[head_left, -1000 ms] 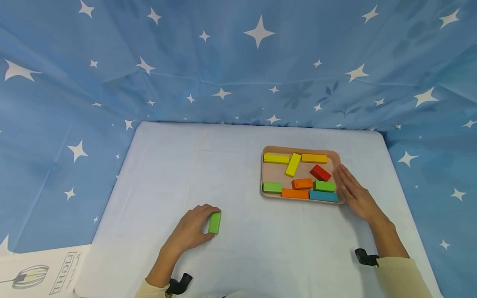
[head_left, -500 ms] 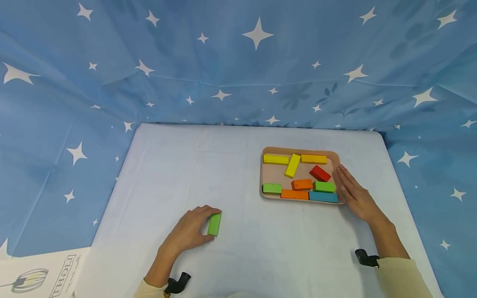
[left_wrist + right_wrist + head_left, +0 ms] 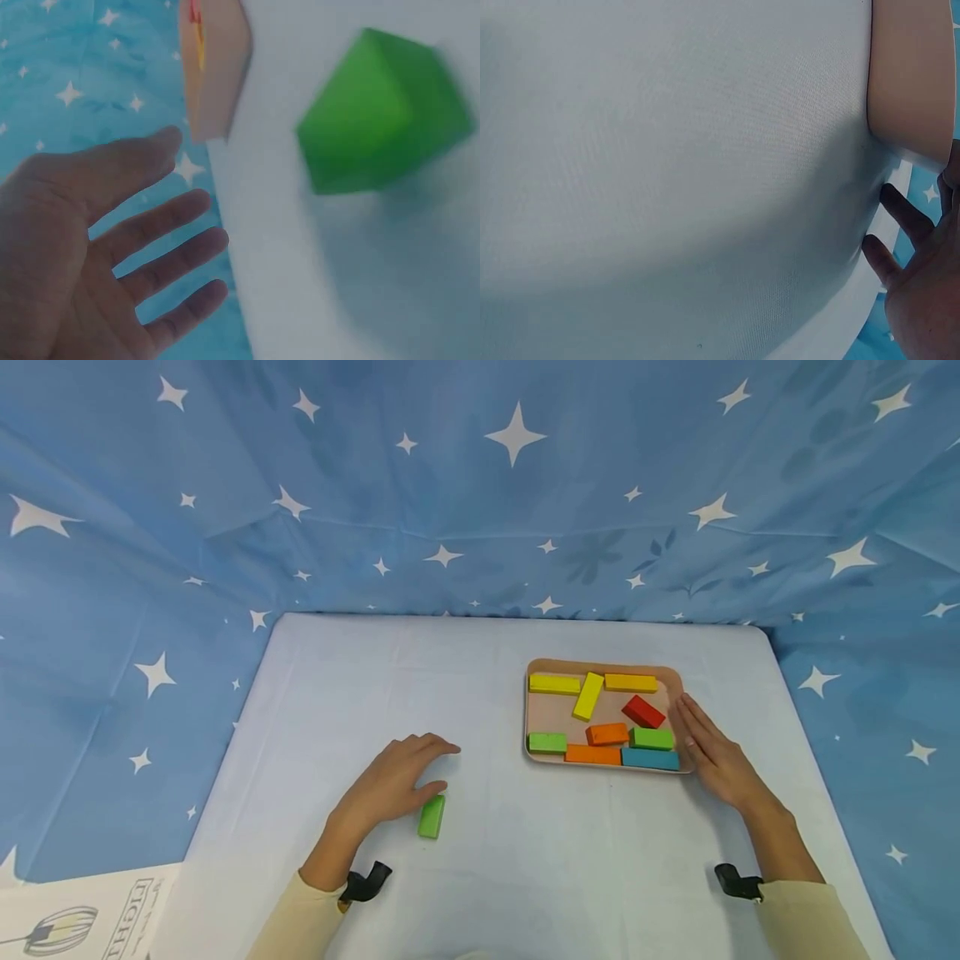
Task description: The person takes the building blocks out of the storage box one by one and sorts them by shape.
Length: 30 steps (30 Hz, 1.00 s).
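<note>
A green block lies by itself on the white table, and in the left wrist view the same green block looks large and blurred. My left hand hovers just beyond it, fingers spread and holding nothing. My right hand lies with straight fingers along the right end of a shallow wooden tray. Inside the tray are several blocks: yellow blocks along the far side, a red block, orange blocks, green blocks and a blue block.
The table is covered in white cloth, and a blue star-printed curtain hangs behind it and at both sides. A white printed sheet with a whisk drawing sits at the near left corner.
My left hand has let go of the green block and moved up and away from it, fingers opening. The block stays on the table. My right hand keeps its place at the tray.
</note>
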Each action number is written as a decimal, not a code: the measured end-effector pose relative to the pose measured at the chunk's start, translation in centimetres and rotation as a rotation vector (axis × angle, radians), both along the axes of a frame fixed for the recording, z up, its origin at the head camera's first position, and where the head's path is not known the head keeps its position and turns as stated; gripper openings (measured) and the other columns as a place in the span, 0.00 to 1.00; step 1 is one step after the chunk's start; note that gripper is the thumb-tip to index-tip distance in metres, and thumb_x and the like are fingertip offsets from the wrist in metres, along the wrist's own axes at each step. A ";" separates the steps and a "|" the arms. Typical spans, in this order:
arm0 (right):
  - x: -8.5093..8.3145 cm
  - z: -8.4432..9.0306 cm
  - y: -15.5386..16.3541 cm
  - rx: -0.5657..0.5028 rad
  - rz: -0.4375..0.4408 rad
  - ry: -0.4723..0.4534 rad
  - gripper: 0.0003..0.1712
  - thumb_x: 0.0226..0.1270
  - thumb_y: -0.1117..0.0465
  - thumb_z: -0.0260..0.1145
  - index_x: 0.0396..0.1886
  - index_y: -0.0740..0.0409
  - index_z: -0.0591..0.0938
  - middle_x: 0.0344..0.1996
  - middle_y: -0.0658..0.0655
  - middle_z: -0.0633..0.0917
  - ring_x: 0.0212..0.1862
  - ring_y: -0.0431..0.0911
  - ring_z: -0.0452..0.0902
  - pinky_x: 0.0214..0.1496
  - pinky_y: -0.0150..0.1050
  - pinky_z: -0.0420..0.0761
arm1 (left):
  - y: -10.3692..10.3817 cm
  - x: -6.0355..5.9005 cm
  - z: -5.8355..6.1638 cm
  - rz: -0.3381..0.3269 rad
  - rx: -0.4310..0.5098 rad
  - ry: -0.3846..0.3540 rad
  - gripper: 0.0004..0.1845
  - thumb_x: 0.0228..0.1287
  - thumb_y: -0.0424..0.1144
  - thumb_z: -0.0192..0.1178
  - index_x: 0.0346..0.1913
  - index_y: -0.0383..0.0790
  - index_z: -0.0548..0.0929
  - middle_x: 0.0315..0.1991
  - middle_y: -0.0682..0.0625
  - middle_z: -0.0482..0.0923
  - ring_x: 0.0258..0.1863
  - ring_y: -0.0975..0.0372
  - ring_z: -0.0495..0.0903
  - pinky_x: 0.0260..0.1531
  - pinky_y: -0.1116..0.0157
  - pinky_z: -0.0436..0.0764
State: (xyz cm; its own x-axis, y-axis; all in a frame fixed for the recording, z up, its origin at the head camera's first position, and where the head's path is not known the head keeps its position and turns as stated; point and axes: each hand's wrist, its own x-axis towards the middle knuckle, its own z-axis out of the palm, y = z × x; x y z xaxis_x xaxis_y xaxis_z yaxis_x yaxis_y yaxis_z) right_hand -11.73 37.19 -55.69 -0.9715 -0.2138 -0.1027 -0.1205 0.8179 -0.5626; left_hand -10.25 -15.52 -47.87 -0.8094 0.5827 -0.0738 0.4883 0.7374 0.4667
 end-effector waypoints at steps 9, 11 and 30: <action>0.1 0.2 0.0 -0.036 0.010 0.021 0.35 0.87 0.55 0.45 0.86 0.48 0.47 0.86 0.54 0.45 0.84 0.65 0.43 0.70 0.80 0.54 | 5.8 -5.4 1.7 -0.195 -0.089 0.043 0.23 0.72 0.36 0.66 0.67 0.52 0.81 0.64 0.56 0.80 0.61 0.59 0.79 0.61 0.56 0.78; 0.2 0.2 0.0 -0.042 0.014 0.030 0.35 0.87 0.55 0.45 0.86 0.49 0.47 0.86 0.55 0.45 0.84 0.65 0.44 0.70 0.79 0.54 | 6.9 -6.3 1.7 -0.228 -0.106 0.034 0.23 0.72 0.35 0.65 0.68 0.54 0.80 0.64 0.57 0.80 0.61 0.59 0.79 0.61 0.57 0.78; 0.4 0.2 -0.2 -0.031 0.016 0.045 0.35 0.87 0.56 0.44 0.86 0.50 0.48 0.86 0.55 0.46 0.84 0.65 0.45 0.70 0.79 0.56 | 15.9 -10.5 0.1 -0.524 -0.250 0.005 0.29 0.72 0.24 0.58 0.68 0.58 0.82 0.62 0.56 0.81 0.57 0.60 0.80 0.63 0.61 0.77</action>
State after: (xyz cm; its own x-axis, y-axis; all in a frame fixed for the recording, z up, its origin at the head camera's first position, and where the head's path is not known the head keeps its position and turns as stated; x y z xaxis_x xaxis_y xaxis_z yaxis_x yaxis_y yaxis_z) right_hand -11.37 37.03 -55.53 -0.9713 -0.2322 -0.0522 -0.1595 0.7979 -0.5812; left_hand -20.75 0.41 -47.79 -0.4184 0.8710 -0.2575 0.8194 0.4843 0.3066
